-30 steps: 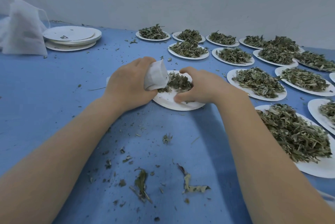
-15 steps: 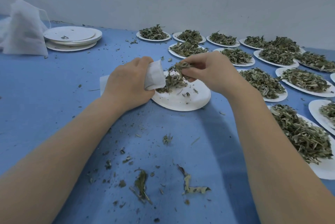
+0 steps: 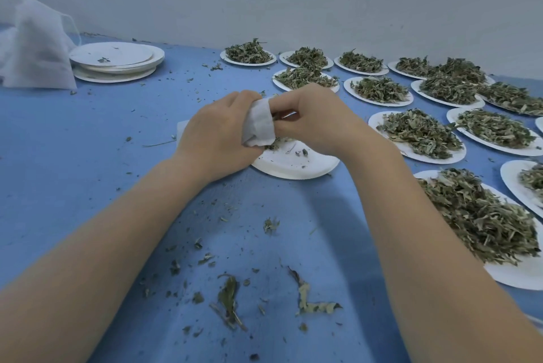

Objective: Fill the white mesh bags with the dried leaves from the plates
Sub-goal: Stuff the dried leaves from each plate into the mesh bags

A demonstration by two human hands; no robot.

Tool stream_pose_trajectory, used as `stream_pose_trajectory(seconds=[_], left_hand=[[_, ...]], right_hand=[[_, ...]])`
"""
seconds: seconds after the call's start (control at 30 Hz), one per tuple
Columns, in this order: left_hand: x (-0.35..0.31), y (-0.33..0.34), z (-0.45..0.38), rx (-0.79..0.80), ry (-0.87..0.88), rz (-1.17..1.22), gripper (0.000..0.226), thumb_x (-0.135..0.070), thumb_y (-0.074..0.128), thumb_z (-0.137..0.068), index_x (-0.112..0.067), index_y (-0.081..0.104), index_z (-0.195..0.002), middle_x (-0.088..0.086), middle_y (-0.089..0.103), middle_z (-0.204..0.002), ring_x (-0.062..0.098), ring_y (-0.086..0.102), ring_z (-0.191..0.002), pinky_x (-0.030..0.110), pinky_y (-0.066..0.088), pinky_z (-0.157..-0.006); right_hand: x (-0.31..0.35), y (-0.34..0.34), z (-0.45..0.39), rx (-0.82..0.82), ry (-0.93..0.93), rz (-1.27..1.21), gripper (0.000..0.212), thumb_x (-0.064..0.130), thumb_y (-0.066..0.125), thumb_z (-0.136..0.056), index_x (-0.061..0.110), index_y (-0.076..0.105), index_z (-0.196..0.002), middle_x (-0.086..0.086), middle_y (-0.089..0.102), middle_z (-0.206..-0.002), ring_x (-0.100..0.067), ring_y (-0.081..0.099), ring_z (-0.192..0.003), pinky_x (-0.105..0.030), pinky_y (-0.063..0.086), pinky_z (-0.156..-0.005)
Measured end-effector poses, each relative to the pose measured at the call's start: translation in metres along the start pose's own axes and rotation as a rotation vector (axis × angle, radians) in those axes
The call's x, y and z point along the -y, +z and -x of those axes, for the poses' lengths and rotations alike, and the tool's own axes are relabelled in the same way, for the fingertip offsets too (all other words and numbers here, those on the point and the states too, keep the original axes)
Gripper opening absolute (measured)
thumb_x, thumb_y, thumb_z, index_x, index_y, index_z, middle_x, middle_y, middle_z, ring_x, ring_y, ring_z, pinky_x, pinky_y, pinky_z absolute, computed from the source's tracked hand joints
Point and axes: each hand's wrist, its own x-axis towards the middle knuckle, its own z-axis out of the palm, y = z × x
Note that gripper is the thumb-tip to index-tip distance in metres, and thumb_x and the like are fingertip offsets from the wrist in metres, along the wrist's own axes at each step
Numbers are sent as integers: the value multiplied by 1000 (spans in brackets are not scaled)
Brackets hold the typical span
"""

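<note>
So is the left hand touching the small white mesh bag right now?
Touching. The head view shows the left hand gripping the white mesh bag, fingers wrapped around it, above the nearly empty plate.

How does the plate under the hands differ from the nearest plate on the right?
The plate under the hands holds only scraps; the nearest right plate carries a full heap of dried leaves. Hands partly cover the first; the second lies untouched. Both are white, round, and sit on the blue tabletop.

white mesh bag [image 3: 258,124], white plates [image 3: 293,164], dull green-brown dried leaves [image 3: 420,132]. blue table cover [image 3: 88,157] speckled with green-brown crumbs. pale grey-white wall [image 3: 205,4]. white mesh pile [image 3: 35,48] far left.
</note>
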Motion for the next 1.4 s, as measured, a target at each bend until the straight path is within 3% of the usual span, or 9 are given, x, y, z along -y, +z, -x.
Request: stream_pose_trajectory(seconds=[0.13,0.2,0.37,0.7,0.77,0.87,0.97,1.1,1.4], left_hand=[[2,-2,0,-10,-52,63,56,-33,63,-67,-11,52,-118,7,59,-102,26,53,-84,29,35,-66],[3,-2,0,1,-88,75,59,-36,63,-67,-13,50,-119,0,55,-100,20,48,-82,28,34,-67],[1,-1,0,-19,-78,90,53,-38,65,-69,-17,52,-116,-2,59,-99,18,52,-82,25,33,-66],[-8,-2,0,-97,23,66,49,-35,68,-70,-8,59,-109,8,65,-93,29,58,-76,29,38,-64],[-4,-1,-1,-74,-30,92,48,-36,71,-71,-13,56,-111,-2,60,-92,20,52,-77,29,37,-64],[0,0,-1,-77,-76,97,47,-38,70,-71,-18,54,-110,-11,51,-88,15,47,-75,28,37,-64],[5,0,-1,-76,-85,90,48,-37,72,-71,-19,54,-112,-7,57,-92,18,51,-78,28,37,-65],[7,-2,-1,-90,-53,66,50,-35,72,-71,-16,54,-115,0,62,-101,23,55,-84,27,37,-67],[3,-1,-1,-76,-12,18,55,-31,73,-67,-14,55,-117,4,63,-105,29,57,-87,26,33,-69]], right_hand=[[-3,-2,2,103,37,-170,32,6,62,-86,20,65,-115,-2,71,-105,-24,67,-96,-52,51,-86],[-6,-6,1,88,77,-263,36,5,64,-85,17,61,-119,4,70,-109,-11,67,-97,-38,53,-89],[-4,-6,1,-135,100,-317,13,11,73,-77,22,70,-84,15,69,-69,5,60,-56,-5,39,-50],[4,4,-2,28,-2,-109,30,-6,47,-80,6,73,-92,0,59,-66,-9,41,-51,-21,36,-48],[3,0,1,60,-9,-178,33,-6,47,-85,8,72,-101,-9,71,-85,-22,62,-69,-34,52,-63],[-1,-7,4,-13,28,-360,29,-4,56,-86,14,72,-102,1,74,-96,-8,68,-93,-27,53,-88],[-11,-9,1,-173,103,-287,23,6,67,-81,20,72,-98,6,72,-93,-5,67,-88,-26,54,-85],[-15,-2,0,-79,277,-358,33,11,73,-78,17,66,-110,-1,71,-93,-20,70,-82,-37,56,-85],[-8,4,-1,-239,158,-257,18,6,73,-73,22,77,-78,0,74,-75,-17,69,-75,-32,57,-75]])
